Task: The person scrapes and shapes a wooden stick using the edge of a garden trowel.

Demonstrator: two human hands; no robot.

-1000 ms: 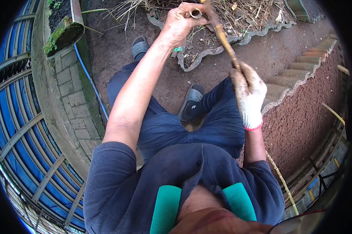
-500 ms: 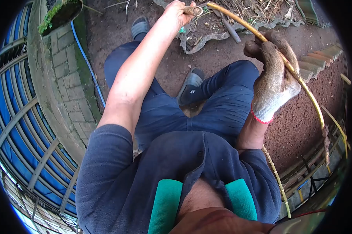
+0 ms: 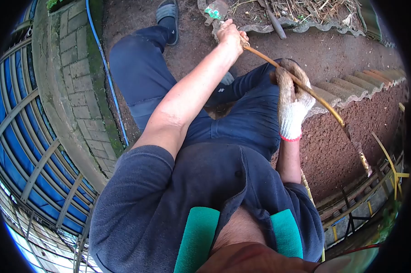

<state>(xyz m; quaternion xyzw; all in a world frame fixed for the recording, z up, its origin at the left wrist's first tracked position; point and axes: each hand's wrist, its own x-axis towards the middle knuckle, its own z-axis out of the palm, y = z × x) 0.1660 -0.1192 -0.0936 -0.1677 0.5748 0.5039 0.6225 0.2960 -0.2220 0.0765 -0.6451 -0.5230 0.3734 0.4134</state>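
My bare left hand (image 3: 232, 37) is closed in a fist at the upper end of a long, slightly bent yellow-brown stick (image 3: 326, 103). A brown round-ended wooden handle shows at the edge of this fist, mostly hidden by the fingers. My right hand (image 3: 293, 93), in a dirty white knitted glove with a red cuff edge, grips the stick farther down, in front of my right knee. From there the stick runs down to the right, past the corrugated edging, to a rough, pale lower tip.
Corrugated sheets (image 3: 346, 88) edge a bed of reddish-brown soil (image 3: 337, 152) at right. Dry stalks (image 3: 324, 13) and a grey rod (image 3: 274, 23) lie at the top. A blue hose (image 3: 103, 59) runs beside the brick strip (image 3: 75, 77). Blue-backed metal bars (image 3: 23, 123) stand at far left.
My left hand has come down and right to the stick's upper end. My right hand has moved left with the stick. My left leg has shifted, and the view has tilted.
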